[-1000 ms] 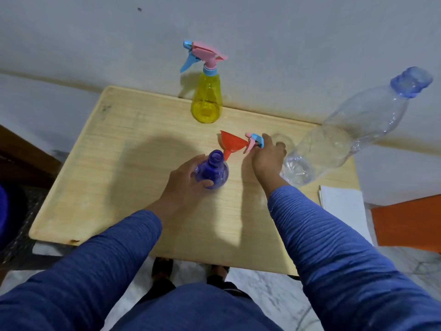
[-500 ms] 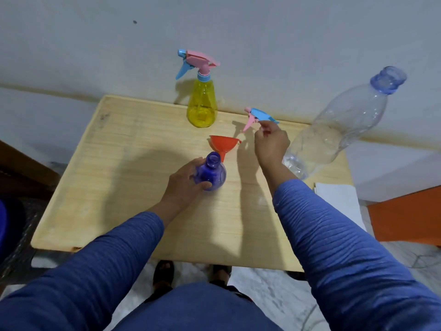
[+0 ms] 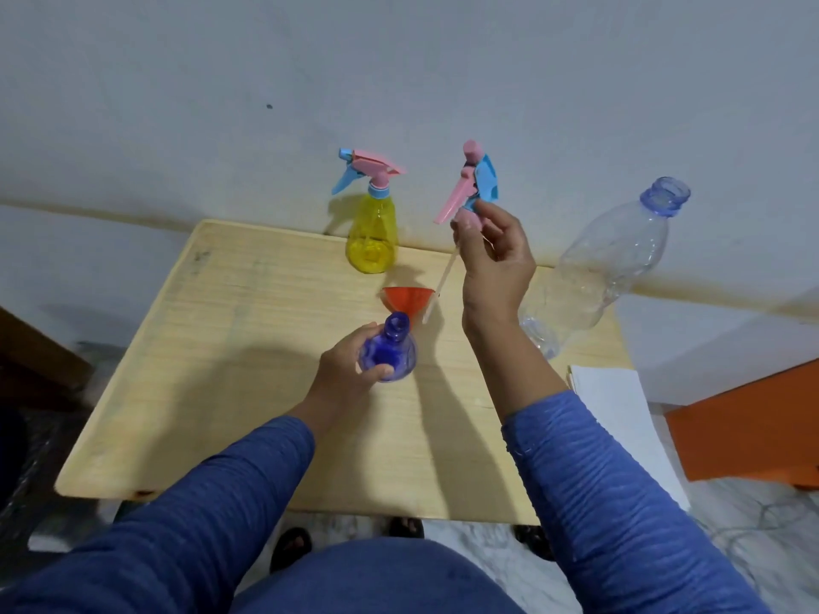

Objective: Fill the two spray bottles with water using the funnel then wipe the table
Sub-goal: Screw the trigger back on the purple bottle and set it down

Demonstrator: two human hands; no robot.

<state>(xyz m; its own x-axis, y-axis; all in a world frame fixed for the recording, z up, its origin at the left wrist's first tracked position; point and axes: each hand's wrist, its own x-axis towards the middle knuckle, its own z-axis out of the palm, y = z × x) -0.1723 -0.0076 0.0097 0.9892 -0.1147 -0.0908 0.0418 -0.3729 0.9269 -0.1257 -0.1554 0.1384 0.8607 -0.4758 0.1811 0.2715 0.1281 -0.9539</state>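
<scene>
A blue spray bottle (image 3: 392, 354) stands uncapped in the middle of the wooden table (image 3: 221, 370), and my left hand (image 3: 350, 370) grips its body. My right hand (image 3: 494, 259) is raised above the table and pinches the pink and blue spray head (image 3: 476, 181) at its collar, its thin white dip tube hanging down toward the red funnel (image 3: 405, 301). The funnel lies just behind the blue bottle. A yellow spray bottle (image 3: 371, 232) with its sprayer on stands at the table's back edge.
A large clear plastic water bottle (image 3: 607, 268), uncapped, stands at the table's right back corner. A white cloth or paper (image 3: 616, 409) lies off the right edge. An orange object (image 3: 753, 427) sits on the floor to the right. The wall runs right behind the table.
My right hand has lifted the spray head from the table surface up into the air, dip tube now dangling. My left hand stays on the blue bottle.
</scene>
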